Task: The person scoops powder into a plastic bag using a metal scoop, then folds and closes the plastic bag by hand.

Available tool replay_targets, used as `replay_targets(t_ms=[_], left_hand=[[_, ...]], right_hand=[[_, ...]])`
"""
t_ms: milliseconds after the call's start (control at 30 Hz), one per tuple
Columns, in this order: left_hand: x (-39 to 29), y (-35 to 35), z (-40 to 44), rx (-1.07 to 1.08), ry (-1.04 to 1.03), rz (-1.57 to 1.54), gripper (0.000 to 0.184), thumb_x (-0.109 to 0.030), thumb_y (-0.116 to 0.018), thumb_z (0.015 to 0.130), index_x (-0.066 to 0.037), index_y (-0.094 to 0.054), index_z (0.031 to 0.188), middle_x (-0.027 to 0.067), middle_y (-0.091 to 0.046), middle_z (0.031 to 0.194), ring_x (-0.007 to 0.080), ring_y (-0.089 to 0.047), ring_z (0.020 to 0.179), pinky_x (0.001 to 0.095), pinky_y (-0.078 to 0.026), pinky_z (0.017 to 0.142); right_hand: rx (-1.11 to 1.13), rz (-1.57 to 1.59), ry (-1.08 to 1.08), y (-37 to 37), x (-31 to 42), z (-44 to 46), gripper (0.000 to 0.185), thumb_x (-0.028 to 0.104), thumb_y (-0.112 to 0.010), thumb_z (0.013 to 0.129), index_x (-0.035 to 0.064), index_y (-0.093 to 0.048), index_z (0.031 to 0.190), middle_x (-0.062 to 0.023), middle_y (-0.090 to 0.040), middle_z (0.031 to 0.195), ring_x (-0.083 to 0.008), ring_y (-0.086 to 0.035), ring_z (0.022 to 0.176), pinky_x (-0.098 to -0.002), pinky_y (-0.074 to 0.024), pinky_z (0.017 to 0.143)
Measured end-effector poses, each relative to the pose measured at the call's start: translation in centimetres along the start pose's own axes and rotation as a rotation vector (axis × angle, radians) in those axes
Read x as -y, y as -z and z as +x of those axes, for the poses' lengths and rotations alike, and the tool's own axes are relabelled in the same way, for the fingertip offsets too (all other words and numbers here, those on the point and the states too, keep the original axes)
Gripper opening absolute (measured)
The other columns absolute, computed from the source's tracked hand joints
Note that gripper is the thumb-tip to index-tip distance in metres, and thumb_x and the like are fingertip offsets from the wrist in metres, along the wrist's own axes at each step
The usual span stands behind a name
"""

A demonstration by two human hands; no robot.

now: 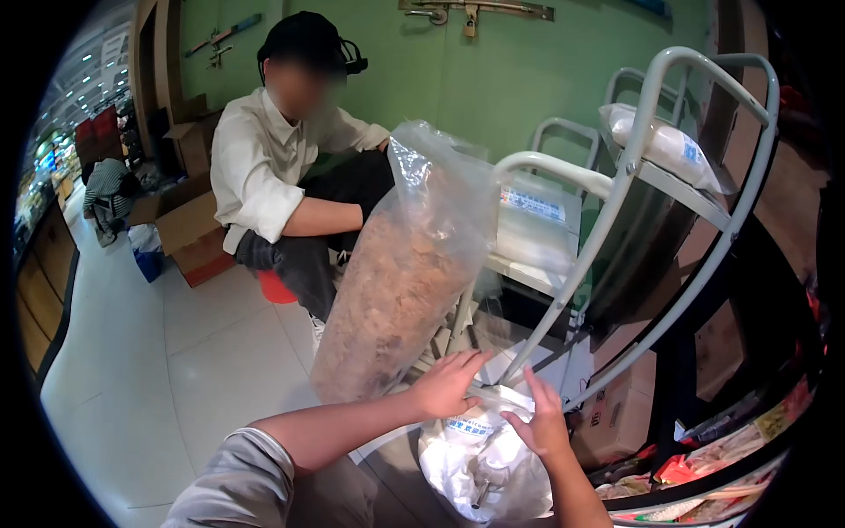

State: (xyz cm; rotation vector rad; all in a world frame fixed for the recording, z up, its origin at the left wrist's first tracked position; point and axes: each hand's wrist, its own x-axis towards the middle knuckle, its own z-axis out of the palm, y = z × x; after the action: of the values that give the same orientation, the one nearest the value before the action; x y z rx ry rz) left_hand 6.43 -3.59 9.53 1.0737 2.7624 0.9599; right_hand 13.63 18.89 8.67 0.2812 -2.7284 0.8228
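Observation:
My left hand (447,385) reaches in over the top of a white plastic bag (486,471) with blue printing, its fingers stretched out. Facing it across the bag's mouth is my right hand (539,415), thumb and fingers apart. Nothing can be made out in either hand, though thin clear film shows faintly near the fingertips. Just beyond my left forearm stands a tall clear plastic bag (392,290) filled with brown, flaky pieces. It leans slightly to the right.
A person in a white shirt (260,172) sits low behind the tall bag. On the right is a grey metal-framed step stand (607,189), with a filled white packet (664,145) and a clear printed packet (532,224) on its steps. Cardboard boxes (198,233) lie at the left.

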Motion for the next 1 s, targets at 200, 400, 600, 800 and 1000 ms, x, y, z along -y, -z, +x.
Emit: replay_targets(t_ms=[200, 400, 600, 800, 1000], left_hand=[[1.0, -0.6, 0.1, -0.031, 0.042, 0.122, 0.1, -0.031, -0.081, 0.07, -0.008, -0.023, 0.149, 0.022, -0.026, 0.15, 0.0396, -0.026, 0.139, 0.048, -0.026, 0.112], [0.9, 0.2, 0.4, 0.034, 0.0, 0.133, 0.096, -0.034, -0.08, 0.07, -0.011, -0.028, 0.148, 0.0185, -0.036, 0.146, 0.0355, -0.033, 0.135, 0.0485, -0.03, 0.108], [1.9, -1.4, 0.5, 0.244, 0.131, 0.211, 0.023, -0.013, -0.066, 0.076, -0.012, -0.07, 0.098, 0.0143, -0.069, 0.092, 0.0338, -0.065, 0.094, 0.0449, -0.048, 0.088], [3.3, -1.2, 0.4, 0.112, 0.155, 0.113, 0.013, -0.011, -0.063, 0.078, -0.011, -0.071, 0.088, 0.0128, -0.069, 0.083, 0.0311, -0.067, 0.084, 0.0419, -0.053, 0.076], [2.9, -1.4, 0.4, 0.076, 0.112, 0.104, 0.009, -0.011, -0.066, 0.079, -0.011, -0.072, 0.084, 0.012, -0.07, 0.083, 0.0309, -0.067, 0.083, 0.0419, -0.053, 0.076]], right_hand=[[-0.003, -0.193, -0.044, -0.5, -2.0, 0.3, 0.086, 0.037, -0.082, 0.067, 0.0097, -0.046, 0.14, -0.0226, -0.052, 0.13, -0.0402, -0.051, 0.114, -0.0439, -0.0403, 0.099], [-0.058, -0.075, 0.069, -0.1, -1.3, 1.0, 0.071, 0.036, -0.08, 0.069, 0.0086, -0.056, 0.13, -0.017, -0.062, 0.119, -0.0361, -0.057, 0.106, -0.0414, -0.045, 0.094], [0.095, -0.003, -0.054, -2.9, -3.6, 0.7, 0.021, 0.022, -0.072, 0.076, 0.0059, -0.072, 0.089, -0.0152, -0.069, 0.084, -0.0348, -0.064, 0.08, -0.0413, -0.051, 0.076], [0.146, 0.022, -0.126, -2.4, -1.9, 0.6, 0.015, 0.02, -0.069, 0.079, 0.0063, -0.072, 0.085, -0.0151, -0.068, 0.084, -0.0353, -0.064, 0.081, -0.0428, -0.051, 0.075], [0.029, -0.004, 0.06, -3.5, -1.7, 0.7, 0.016, 0.021, -0.068, 0.082, 0.0079, -0.072, 0.089, -0.0112, -0.069, 0.086, -0.0322, -0.063, 0.086, -0.0414, -0.0475, 0.081]])
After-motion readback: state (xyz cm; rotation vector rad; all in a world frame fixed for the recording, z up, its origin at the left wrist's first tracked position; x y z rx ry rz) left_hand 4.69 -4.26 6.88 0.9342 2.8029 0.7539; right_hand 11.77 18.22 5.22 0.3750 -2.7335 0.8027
